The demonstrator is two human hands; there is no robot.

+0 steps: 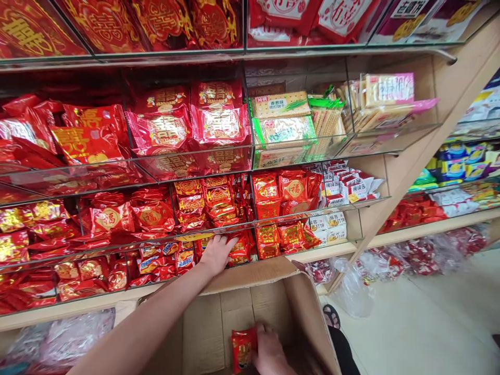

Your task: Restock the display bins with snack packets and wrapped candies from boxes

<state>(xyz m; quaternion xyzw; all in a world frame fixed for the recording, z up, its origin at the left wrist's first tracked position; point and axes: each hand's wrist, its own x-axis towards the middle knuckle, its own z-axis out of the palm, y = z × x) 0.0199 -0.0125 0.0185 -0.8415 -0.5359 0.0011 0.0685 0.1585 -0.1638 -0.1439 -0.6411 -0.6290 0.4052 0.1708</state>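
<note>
Inside an open cardboard box point(203, 328), my right hand point(269, 350) is closed on the edge of a small shiny red snack packet point(242, 350). My left hand point(216, 255) reaches over the box's far flap into the lowest shelf bin. Its fingers lie stretched over red packets there, apart from each other at the thumb; what is under the palm is hidden. To the right of that hand sit more red packets point(240, 250), and to its left are blue-and-red wrapped packets point(185, 259).
Shelves of clear-fronted bins hold red biscuit packets point(162, 127), green-edged crackers point(284, 130) and white packets point(328, 227). A slanted wooden side panel point(414, 166) stands at right. Plastic-wrapped bags point(74, 338) lie below the shelf. A sandaled foot point(331, 316) is on the tiled floor.
</note>
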